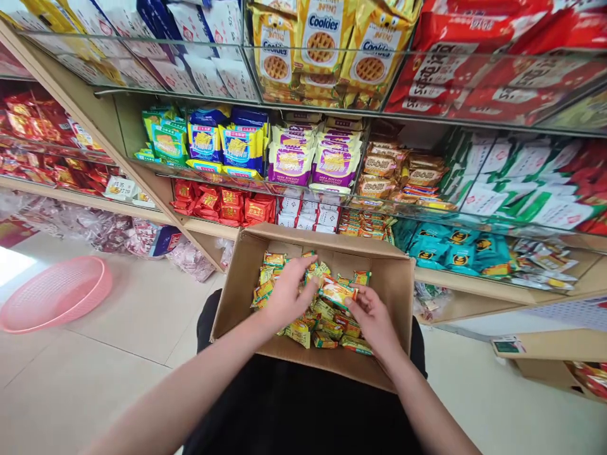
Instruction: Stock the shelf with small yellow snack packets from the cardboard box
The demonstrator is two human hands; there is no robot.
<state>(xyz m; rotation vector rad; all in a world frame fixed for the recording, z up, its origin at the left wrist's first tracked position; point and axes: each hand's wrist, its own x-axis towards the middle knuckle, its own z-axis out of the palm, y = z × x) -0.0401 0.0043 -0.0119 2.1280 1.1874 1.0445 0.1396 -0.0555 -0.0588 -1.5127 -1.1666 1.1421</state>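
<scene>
An open cardboard box (389,284) rests on my lap, holding many small yellow and green snack packets (298,332). Between the thumb and fingers of my right hand (374,316) is a wrapped snack packet (337,292) in orange, white and green, raised over the others. My left hand (291,291) is inside the box to its left, thumb and fingers apart, just above the loose packets. Nothing shows in its grasp, though the back of the hand hides part of the palm side.
Glass-fronted shelves ahead carry yellow cookie bags (322,47), purple biscuit packs (336,158), red packets (232,205) and teal packets (450,246). On the tiled floor at left sits a pink plastic basket (57,297). Another cardboard box (545,373) stands at right.
</scene>
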